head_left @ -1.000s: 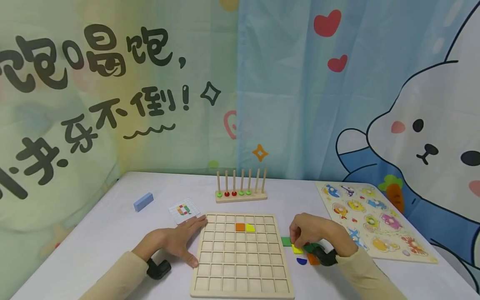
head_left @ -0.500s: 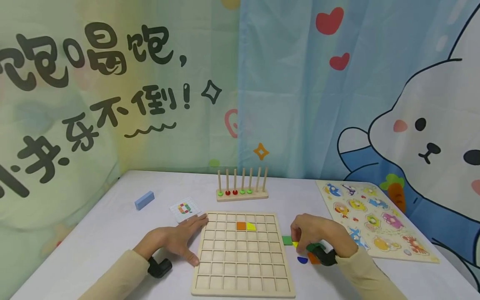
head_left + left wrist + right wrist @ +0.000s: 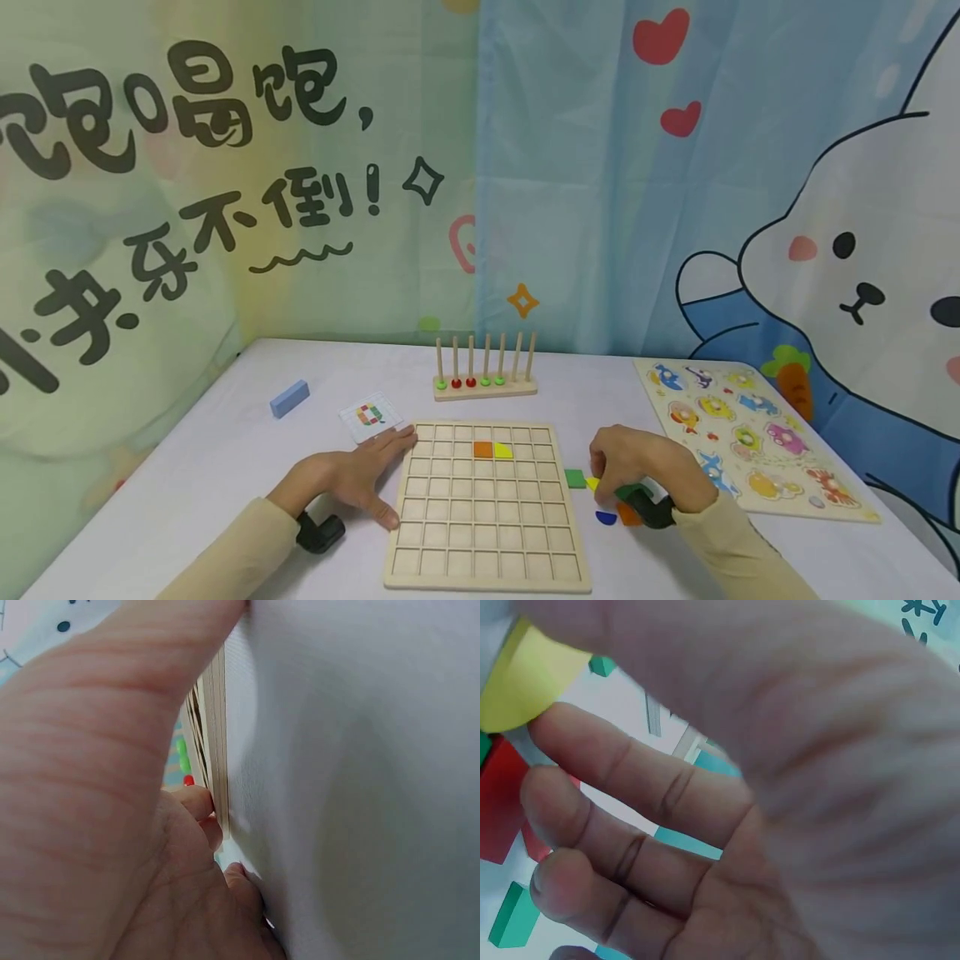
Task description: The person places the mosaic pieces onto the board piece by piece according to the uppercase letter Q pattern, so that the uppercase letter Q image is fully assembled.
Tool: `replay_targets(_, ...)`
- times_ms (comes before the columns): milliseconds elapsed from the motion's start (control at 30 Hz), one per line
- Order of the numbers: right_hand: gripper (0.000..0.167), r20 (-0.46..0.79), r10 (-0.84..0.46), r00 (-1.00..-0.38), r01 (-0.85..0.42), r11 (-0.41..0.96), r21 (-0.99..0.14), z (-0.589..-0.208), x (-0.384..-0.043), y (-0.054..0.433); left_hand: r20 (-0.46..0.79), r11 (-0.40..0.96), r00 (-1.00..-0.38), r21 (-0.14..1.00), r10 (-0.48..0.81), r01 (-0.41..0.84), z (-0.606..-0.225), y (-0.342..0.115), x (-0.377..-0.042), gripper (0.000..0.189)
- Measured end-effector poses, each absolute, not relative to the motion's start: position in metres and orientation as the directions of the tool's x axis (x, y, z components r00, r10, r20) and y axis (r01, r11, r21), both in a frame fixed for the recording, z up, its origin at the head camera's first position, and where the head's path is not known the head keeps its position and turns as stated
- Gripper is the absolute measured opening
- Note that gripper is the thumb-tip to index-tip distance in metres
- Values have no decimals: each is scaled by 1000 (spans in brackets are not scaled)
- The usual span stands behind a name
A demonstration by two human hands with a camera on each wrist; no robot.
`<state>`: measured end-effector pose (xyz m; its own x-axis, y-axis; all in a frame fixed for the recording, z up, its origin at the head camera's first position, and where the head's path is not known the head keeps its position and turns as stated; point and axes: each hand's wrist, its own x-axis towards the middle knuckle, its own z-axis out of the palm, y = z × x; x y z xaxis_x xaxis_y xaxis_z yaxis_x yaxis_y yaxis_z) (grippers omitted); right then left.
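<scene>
L hand is resting w/ fingers extended, unclenched, touching L edge of grid board. R hand is pinching yellow curved-edge pc. btwn thumb & index finger, over counter, just R of board. Green pc., blue pc. & orange pc. (partly hidden) are lying nearby. Orange tile & yellow tile are sitting side by side, 2nd row from board's far edge.

Children's play corner: cartoon curtains, animal puzzle, bead rack.
</scene>
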<state>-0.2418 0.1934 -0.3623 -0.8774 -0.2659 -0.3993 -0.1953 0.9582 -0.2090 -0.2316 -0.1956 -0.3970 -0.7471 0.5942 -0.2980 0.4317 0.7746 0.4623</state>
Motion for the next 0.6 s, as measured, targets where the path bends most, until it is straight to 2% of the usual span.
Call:
replay_targets(300, 22, -374, -295, -879, -226, 949, -218, -361, -243, 196, -307, 783, -752, 458, 584, 422, -396, -194, -232, 120)
replay_targets(600, 21, -294, -403, -867, -316, 899, -302, -359, -245, 195, -310, 789, -754, 448, 579, 421, -396, -192, -232, 119)
